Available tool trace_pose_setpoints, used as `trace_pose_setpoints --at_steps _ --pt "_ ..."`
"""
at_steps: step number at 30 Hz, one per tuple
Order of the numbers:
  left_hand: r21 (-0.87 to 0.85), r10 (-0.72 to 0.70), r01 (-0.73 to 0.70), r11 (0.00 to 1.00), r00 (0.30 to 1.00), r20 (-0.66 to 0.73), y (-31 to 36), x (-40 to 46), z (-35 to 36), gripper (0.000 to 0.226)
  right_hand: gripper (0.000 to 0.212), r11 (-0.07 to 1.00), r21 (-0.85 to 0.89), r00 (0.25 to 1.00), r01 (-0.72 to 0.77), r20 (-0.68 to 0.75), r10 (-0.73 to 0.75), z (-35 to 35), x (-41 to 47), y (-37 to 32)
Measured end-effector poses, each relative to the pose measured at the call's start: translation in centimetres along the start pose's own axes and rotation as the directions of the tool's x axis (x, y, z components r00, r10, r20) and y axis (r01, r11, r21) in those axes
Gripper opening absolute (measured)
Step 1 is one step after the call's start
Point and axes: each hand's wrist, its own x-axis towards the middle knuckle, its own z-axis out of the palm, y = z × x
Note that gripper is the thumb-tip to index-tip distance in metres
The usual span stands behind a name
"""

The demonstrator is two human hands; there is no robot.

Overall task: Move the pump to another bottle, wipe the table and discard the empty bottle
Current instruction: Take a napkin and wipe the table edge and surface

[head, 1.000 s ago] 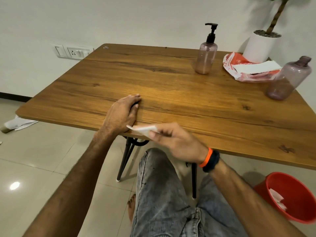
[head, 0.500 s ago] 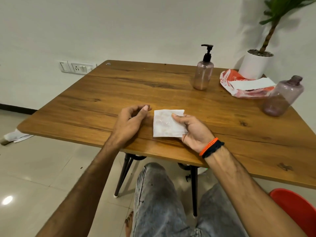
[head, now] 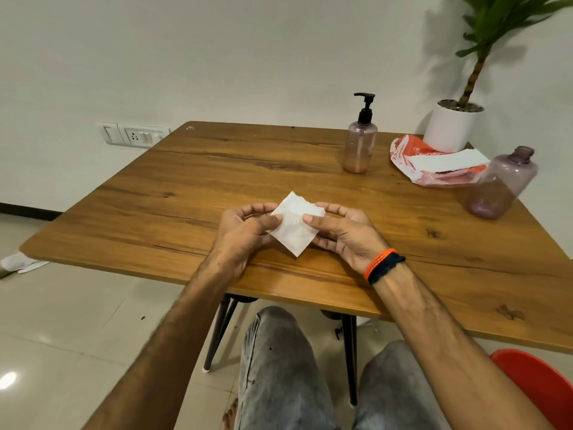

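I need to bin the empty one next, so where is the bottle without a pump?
In the head view, the capless bottle stands at the table's far right edge, beside the orange wipes packet and in front of the white plant pot.

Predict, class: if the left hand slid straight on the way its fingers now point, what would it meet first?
The left hand points rightward across the tissue it already pinches; beyond that, the right hand, holding the opposite edge, likely comes first, though depth is unclear.

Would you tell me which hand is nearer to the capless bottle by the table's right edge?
Right. The right hand holds the tissue on the capless bottle's side; the left hand is farther, across the tissue.
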Motion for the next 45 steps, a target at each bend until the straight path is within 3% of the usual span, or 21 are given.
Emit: trace_pose_setpoints --at_steps 3,9,15,21,30,33,36,37,38,40,42,45 --pt "0.016 -0.019 0.02 1.0 1.0 -0.018 -0.1 -0.1 0.2 0.027 0.039 1.0 -0.007 1.0 -0.005 -0.022 0.005 -0.2 0.1 0.1" --pt "-0.017 -0.077 0.08 0.997 0.992 0.099 0.6 -0.6 0.5 0.029 0.019 0.993 -0.115 1.0 0.027 -0.009 -0.029 -0.4 0.3 -0.5" --pt "-0.03 -0.069 0.071 0.997 0.995 0.068 0.6 -0.6 0.8 0.023 0.031 0.983 -0.169 0.993 0.071 0.106 -0.054 -0.4 -0.1 -0.7" --pt "-0.021 -0.07 0.072 0.997 0.994 0.078 0.8 -0.9 0.8 0.027 0.023 0.966 -0.235 0.992 0.105 0.099 -0.084 -0.5 0.0 -0.8" --pt "-0.032 -0.035 0.037 0.999 0.997 0.07 0.8 -1.0 0.9 0.027 0.03 0.957 -0.243 0.985 0.156 0.106 -0.134 -0.9 0.2 -0.9" --pt "-0.003 0.036 -0.036 0.999 0.999 0.006 0.5 -1.0 1.2 0.019 0.033 0.911 -0.355 0.966 0.21 -0.069 -0.25 -0.6 0.1 -0.8" --pt "0.232 0.265 -0.231 0.945 0.956 -0.124 0.2 -0.9 1.4 0.014 0.045 0.729 -0.633 0.805 0.259 -0.275 -0.526 -0.1 0.1 -0.4" --pt "0.338 0.37 -0.307 0.89 0.918 -0.141 0.1 -0.9 1.5 0.013 0.046 0.744 -0.621 0.818 0.247 -0.278 -0.504 0.0 0.0 -0.4" --pt "0.417 0.47 -0.382 0.825 0.873 -0.131 0.1 -0.9 1.5 0.013 0.048 0.823 -0.525 0.881 0.217 -0.258 -0.397 0.1 -0.1 -0.4" --pt "0.497 0.628 -0.528 0.689 0.777 -0.044 0.0 -1.0 1.6 0.013 0.058 0.984 -0.17 0.992 0.044 -0.11 -0.064 0.6 -0.4 -0.7" --pt "0.542 0.719 -0.63 0.556 0.692 0.068 -0.3 -1.0 1.6 0.014 0.067 0.98 0.135 0.988 -0.147 0.068 0.139 0.6 -0.4 -1.1" --pt "0.605 0.748 -0.666 0.437 0.642 0.166 -0.7 -0.8 1.2 0.012 0.058 0.946 0.248 0.976 -0.21 0.113 0.187 0.6 -0.1 -1.4"
